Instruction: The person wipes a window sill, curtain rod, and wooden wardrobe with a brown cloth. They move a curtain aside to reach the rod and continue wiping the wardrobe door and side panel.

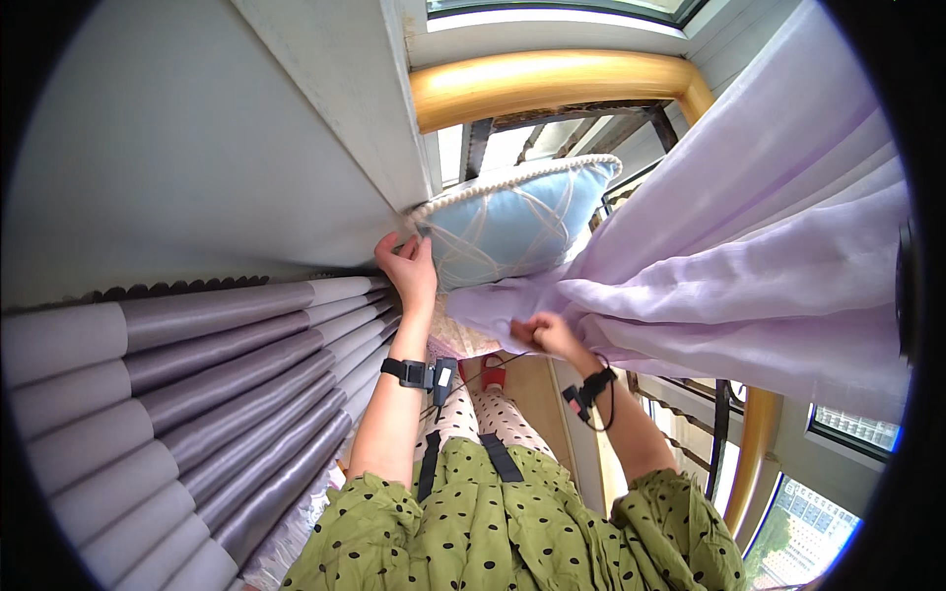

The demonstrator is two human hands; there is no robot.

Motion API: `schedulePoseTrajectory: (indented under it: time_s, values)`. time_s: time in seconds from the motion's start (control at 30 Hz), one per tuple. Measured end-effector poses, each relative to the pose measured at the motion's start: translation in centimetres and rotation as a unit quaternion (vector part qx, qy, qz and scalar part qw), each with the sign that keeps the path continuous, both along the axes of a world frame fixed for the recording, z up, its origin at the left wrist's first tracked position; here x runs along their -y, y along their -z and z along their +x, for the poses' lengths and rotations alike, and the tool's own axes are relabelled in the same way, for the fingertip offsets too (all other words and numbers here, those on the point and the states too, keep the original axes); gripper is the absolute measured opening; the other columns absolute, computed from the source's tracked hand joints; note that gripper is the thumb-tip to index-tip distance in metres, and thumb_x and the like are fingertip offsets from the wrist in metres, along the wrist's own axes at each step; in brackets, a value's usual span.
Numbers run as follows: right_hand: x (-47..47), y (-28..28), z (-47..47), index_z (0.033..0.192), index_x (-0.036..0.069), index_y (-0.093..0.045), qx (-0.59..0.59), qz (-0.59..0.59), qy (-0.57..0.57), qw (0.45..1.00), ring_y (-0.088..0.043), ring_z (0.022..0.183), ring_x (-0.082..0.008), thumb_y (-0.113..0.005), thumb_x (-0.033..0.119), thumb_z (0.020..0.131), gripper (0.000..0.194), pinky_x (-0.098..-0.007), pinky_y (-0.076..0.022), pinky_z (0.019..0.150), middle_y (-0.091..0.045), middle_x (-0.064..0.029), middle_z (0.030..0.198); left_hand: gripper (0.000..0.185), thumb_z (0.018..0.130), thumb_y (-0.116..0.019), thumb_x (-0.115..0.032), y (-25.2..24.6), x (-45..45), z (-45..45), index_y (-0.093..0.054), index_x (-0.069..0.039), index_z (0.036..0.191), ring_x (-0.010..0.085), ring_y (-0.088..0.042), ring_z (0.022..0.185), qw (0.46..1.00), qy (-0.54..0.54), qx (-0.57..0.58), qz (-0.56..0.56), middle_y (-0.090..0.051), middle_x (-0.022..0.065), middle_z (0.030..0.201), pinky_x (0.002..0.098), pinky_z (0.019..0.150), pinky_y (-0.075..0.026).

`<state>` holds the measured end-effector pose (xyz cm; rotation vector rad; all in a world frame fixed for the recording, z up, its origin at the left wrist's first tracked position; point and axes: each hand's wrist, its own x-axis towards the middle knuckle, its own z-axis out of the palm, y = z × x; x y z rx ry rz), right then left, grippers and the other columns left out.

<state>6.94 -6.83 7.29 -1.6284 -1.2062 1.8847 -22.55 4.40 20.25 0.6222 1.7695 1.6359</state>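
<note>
A light blue cushion [510, 225] with white cord trim and a criss-cross pattern leans upright in the corner, against the railing. My left hand [410, 270] is at its lower left corner, close to the wall. The fingers there are bent and apart, with the thumb side against or very near the cushion. My right hand [547, 332] is blurred, its fingers curled, in front of the lower folds of a sheer lilac curtain [665, 295]. Whether those fingers grip the cloth cannot be made out. Each wrist wears a black strap with a small device.
Pleated grey and purple curtain [244, 377] hangs at left beside a pale wall panel [199, 148]. A yellow wood-look handrail [547, 81] runs above dark metal bars behind the cushion. Patterned fabric [462, 332] lies below it. A thin cable [488, 369] stretches between my wrists.
</note>
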Motion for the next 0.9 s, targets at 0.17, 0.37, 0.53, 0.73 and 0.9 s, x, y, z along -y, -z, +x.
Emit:
schedulePoseTrajectory:
  time_s: [0.17, 0.37, 0.53, 0.73, 0.9]
  values:
    - [7.0, -3.3, -0.9, 0.103, 0.006, -0.065, 0.089, -0.076, -0.155, 0.981, -0.065, 0.082, -0.014, -0.054, -0.005, 0.079, 0.029, -0.0316, -0.0523, 0.066, -0.068, -0.0048, 0.09, 0.076, 0.072, -0.077, -0.008, -3.5, 1.9, 8.6, -0.044, -0.001, 0.14, 0.0356, -0.046, 0.135, 0.918, 0.322, -0.215, 0.08, -0.046, 0.021, 0.141, 0.0455, 0.115, -0.037]
    - [10.0, -10.1, -0.4, 0.106, 0.005, -0.065, 0.039, -0.161, -0.195, 0.967, -0.065, 0.081, -0.0141, -0.059, 0.003, 0.083, 0.023, -0.0329, -0.0532, 0.068, -0.068, -0.006, 0.089, 0.08, 0.085, -0.075, -0.037, -3.6, 4.8, 18.7, -0.041, -0.004, 0.15, 0.0316, -0.043, 0.14, 0.798, 0.6, -0.057, -0.025, -0.047, 0.0183, 0.15, 0.0414, 0.118, -0.033]
    - [8.9, -16.0, 1.1, 0.108, 0.004, -0.065, -0.037, -0.138, -0.153, 0.978, -0.065, 0.082, -0.0161, -0.061, 0.004, 0.084, 0.025, -0.0342, -0.0538, 0.069, -0.068, -0.0073, 0.092, 0.073, 0.088, -0.073, -0.036, -2.4, 11.8, 11.8, -0.045, -0.003, 0.147, 0.0273, -0.049, 0.136, 0.756, 0.644, -0.075, -0.092, -0.052, 0.0159, 0.147, 0.0392, 0.115, -0.036]
    - [4.3, -19.5, -4.1, 0.111, 0.002, -0.064, -0.031, -0.049, -0.183, 0.981, -0.064, 0.083, -0.0184, -0.063, 0.006, 0.084, 0.027, -0.0357, -0.0544, 0.071, -0.068, -0.0089, 0.096, 0.044, 0.091, -0.071, -0.016, -5.8, 17.4, 2.3, -0.062, 0.0, 0.131, 0.0158, -0.061, 0.115, 0.84, 0.428, 0.314, -0.115, -0.066, 0.007, 0.126, 0.0331, 0.1, -0.048]
    - [3.7, -18.4, -10.6, 0.114, 0.001, -0.064, 0.001, 0.044, -0.289, 0.956, -0.064, 0.084, -0.0204, -0.065, 0.007, 0.085, 0.03, -0.037, -0.0549, 0.072, -0.068, -0.0102, 0.099, 0.02, 0.094, -0.066, -0.005, -7.2, 19.4, -1.1, -0.066, 0.0, 0.114, 0.011, -0.062, 0.094, 0.91, 0.379, -0.158, 0.055, -0.068, 0.0037, 0.103, 0.0293, 0.085, -0.052]
